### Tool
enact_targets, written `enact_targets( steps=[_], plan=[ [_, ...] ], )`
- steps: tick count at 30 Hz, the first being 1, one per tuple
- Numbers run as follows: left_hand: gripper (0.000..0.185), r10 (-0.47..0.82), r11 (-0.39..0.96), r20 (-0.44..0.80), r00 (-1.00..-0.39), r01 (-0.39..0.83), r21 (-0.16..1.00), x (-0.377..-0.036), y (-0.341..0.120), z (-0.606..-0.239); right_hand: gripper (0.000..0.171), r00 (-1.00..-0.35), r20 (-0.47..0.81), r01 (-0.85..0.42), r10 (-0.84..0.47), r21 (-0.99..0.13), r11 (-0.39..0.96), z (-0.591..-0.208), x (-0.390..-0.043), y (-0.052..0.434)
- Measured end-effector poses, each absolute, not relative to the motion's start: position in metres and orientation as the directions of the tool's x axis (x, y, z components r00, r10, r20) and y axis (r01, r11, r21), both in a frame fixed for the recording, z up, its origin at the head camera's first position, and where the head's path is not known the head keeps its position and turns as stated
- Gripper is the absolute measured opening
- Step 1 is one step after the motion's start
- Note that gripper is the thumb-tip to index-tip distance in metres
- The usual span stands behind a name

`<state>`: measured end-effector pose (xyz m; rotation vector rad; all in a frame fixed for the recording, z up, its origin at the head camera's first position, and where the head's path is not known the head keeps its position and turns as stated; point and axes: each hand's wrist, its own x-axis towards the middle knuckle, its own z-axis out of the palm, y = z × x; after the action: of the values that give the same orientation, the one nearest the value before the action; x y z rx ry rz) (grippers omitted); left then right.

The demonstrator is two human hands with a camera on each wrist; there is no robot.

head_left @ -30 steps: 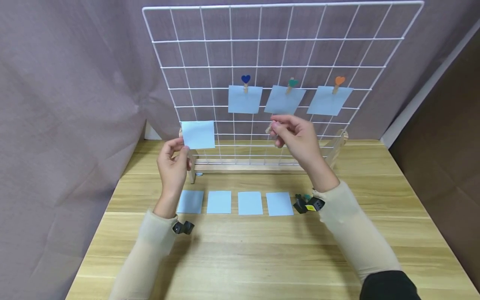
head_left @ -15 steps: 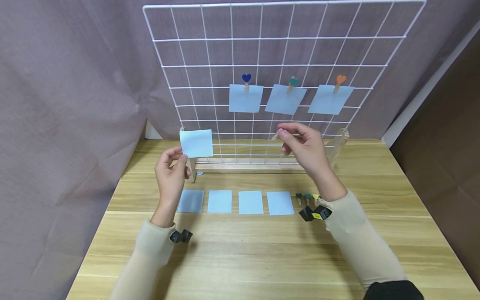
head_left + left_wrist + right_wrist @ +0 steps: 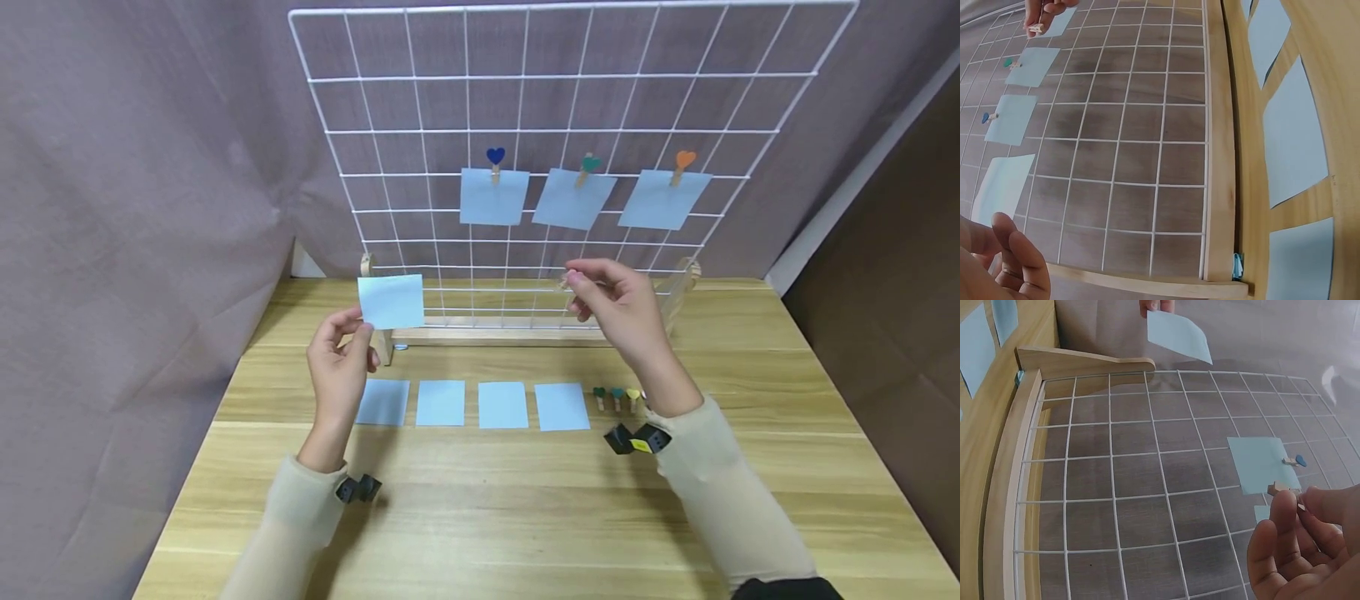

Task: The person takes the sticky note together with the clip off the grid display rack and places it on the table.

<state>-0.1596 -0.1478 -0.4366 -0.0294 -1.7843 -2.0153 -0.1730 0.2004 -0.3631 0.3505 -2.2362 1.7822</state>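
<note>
Wire grid [image 3: 468,131] stands beyond both hands' fingers, three clipped sheets [image 3: 493,200] hanging on it higher than the right fingertips. Blue paper [image 3: 392,302] rises just above the left hand [image 3: 337,357], its lower left corner pinched between thumb and fingers. Small wooden clip [image 3: 1279,487] pokes from the right hand's [image 3: 621,304] pinched fingertips. Compared with a second ago, both hands have lowered, carrying paper and clip.
</note>
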Motion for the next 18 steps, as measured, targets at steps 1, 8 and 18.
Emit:
enact_targets(
  steps=[1,8,18],
  plan=[
    [0.02,-0.311,-0.066,0.303,-0.901,0.338,0.939,-0.159,-0.148,-0.437,0.028,-0.938,0.347,-0.344,-0.026,-0.912,0.222,-0.364,-0.172,0.201],
    [0.02,-0.306,-0.069,0.275,-0.912,0.309,0.949,-0.153,-0.149,-0.442,0.027,-0.948,0.316,-0.313,-0.018,-0.926,0.209,-0.37,-0.165,0.204],
    [0.02,-0.294,-0.061,0.24,-0.925,0.269,0.961,-0.145,-0.15,-0.449,0.031,-0.958,0.287,-0.282,-0.008,-0.935,0.215,-0.382,-0.156,0.209]
  ],
)
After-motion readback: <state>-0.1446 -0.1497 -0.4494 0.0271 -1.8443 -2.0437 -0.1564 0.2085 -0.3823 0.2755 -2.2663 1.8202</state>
